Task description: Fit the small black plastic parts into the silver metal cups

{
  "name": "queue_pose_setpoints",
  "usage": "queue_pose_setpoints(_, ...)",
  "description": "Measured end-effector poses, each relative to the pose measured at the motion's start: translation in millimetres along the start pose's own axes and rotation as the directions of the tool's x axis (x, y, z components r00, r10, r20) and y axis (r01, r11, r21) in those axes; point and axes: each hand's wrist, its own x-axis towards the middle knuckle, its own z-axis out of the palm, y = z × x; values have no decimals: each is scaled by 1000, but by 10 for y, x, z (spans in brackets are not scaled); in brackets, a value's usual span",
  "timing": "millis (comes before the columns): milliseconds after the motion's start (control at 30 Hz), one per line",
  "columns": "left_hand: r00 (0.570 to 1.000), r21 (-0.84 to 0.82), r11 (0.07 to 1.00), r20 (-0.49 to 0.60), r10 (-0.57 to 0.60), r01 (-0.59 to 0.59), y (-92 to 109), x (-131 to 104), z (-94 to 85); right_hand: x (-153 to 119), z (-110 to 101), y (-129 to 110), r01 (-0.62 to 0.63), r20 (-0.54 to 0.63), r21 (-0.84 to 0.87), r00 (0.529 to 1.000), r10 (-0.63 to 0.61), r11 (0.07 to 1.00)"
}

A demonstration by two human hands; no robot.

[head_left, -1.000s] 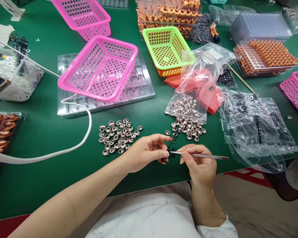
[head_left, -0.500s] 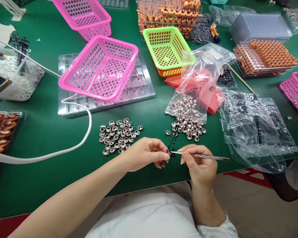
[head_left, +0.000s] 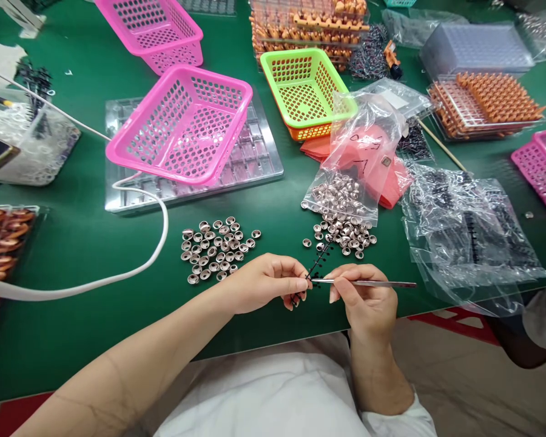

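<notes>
While L hand [head_left: 270, 284] pinches a blk strip w/ side stubs [head_left: 321, 261], R hand [head_left: 368, 300] works close by w/ tweezers [head_left: 384, 283].
Strip is just above near edge of grn table [head_left: 141, 340], slanting up & R from L thumb & fingertips; its far end overlaps edge of R ring pile [head_left: 352, 233]. R hand closed on tweezers pen-style, tips at strip just beside L fingertips; can't tell if tips are gripping. Loose silver rings [head_left: 216, 249] spread L of the hands; R ring pile partly inside clear bag [head_left: 368, 115], rest at its mouth. Red bag [head_left: 395, 182] under clear bag. Pink basket [head_left: 118, 152] sits on shiny tray [head_left: 261, 161], back L; grn basket [head_left: 273, 91] behind clear bag. Clear bags w/ blk parts [head_left: 473, 233] out R.
</notes>
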Motion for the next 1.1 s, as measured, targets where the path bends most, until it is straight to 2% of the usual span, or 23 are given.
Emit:
queue_pose_setpoints(333,981,-178,978,182,-71,104,-6,-22,3,7,-65,-27,-109,84,99,991,101,989)
queue_pose_setpoints(533,952,-241,959,296,-76,152,-54,-18,3,25,-79,-24,-126,146,162,984,102,979)
queue_pose_setpoints(767,952,-243,960,301,-63,140,-67,-22,19,27,-89,-11,-148,136,154,983,127,977)
queue_pose_setpoints(1033,942,-217,966,330,-67,144,-86,-22,40,34,-112,-11,-236,191,192,961,200,953)
queue_pose_setpoints(1100,953,-194,973,296,-63,124,-86,1,23,44,-112,-25,-257,218,198,952,213,946)
